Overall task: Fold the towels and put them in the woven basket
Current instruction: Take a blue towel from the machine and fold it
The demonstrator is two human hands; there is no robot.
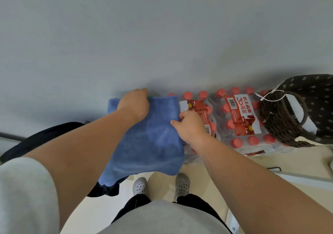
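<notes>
We are mid-fold, we judge, left hand [134, 105] and right hand [189, 125] each grip the blue towel [153, 143], left of the woven basket [277, 125] — next, probably, match its corners

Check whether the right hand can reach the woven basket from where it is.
Probably yes: the woven basket lies beyond the bottle packs on that side of the right hand, nothing standing above them. The hand does pinch the blue towel, though.

towel [153, 140] left of bottle packs [237, 123], woven basket [281, 123] right of them
</notes>
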